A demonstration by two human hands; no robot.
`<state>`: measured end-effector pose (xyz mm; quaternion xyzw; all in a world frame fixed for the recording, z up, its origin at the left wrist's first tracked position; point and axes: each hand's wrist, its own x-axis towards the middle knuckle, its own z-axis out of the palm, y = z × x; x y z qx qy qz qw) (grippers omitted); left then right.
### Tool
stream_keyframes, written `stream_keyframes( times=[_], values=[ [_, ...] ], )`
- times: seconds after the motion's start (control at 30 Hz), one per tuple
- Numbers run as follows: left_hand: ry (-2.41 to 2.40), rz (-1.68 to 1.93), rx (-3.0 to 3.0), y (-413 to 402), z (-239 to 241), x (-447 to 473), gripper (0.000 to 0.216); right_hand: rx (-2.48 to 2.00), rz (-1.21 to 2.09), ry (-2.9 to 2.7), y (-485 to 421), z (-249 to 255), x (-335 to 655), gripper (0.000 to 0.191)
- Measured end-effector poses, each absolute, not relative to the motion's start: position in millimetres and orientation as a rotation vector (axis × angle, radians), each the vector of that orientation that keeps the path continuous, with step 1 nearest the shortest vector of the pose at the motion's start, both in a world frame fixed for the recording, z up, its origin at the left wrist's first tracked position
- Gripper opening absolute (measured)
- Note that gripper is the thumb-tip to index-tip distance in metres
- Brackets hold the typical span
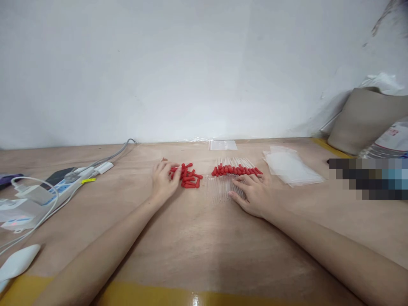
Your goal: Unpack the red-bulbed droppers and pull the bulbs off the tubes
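A loose pile of small red rubber dropper bulbs point(190, 179) lies on the wooden table. At the pile's left edge is my left hand point(163, 178), fingers curved and thumb apart, with some bulbs showing between them. To the right, a row of thin clear tubes point(219, 189) lies side by side, with red bulbs point(234, 170) in a band across them. My right hand point(251, 192) rests over the right part of these tubes, fingers spread and touching them. Its palm hides some of the tubes.
Clear plastic bags point(291, 166) lie right of the tubes, and a smaller bag point(223, 145) lies by the wall. A power strip point(60, 189) with cables stands left. At the right are a grey-brown container point(363, 121) and a plastic bottle point(392, 140).
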<state>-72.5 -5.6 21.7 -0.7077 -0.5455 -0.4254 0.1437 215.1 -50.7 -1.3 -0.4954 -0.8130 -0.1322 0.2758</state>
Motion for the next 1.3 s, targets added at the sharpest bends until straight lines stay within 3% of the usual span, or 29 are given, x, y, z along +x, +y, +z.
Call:
stream_keyframes(
  times=[0.2, 0.4, 0.6, 0.77, 0.9, 1.13, 1.3],
  values=[
    [-1.378, -0.815, -2.468, -5, 30, -11, 0.024, -1.300, -0.324, -2.176, -48, -4, 216, 0.033],
    [-1.551, -0.807, -2.612, 22, 30, 13, 0.029, -1.282, -0.211, -2.099, -42, -11, 218, 0.032],
    [-1.649, -0.968, -2.483, 23, 22, 17, 0.012, -1.335, -0.132, -2.008, -37, -11, 219, 0.030],
    [-1.770, -1.338, -2.226, 13, 14, 4, 0.018, -1.346, -0.089, -1.919, -36, -11, 221, 0.026],
    [-1.599, -1.529, -2.302, -6, 8, -19, 0.022, -1.328, -0.124, -1.883, -36, -10, 221, 0.025],
    [-1.275, -1.479, -2.572, -32, -2, -41, 0.021, -1.109, -0.228, -1.999, -42, -2, 217, 0.043],
    [-1.037, -1.365, -2.681, -36, 2, -33, 0.014, -0.939, -0.231, -2.179, -43, -4, 213, 0.028]
  ],
)
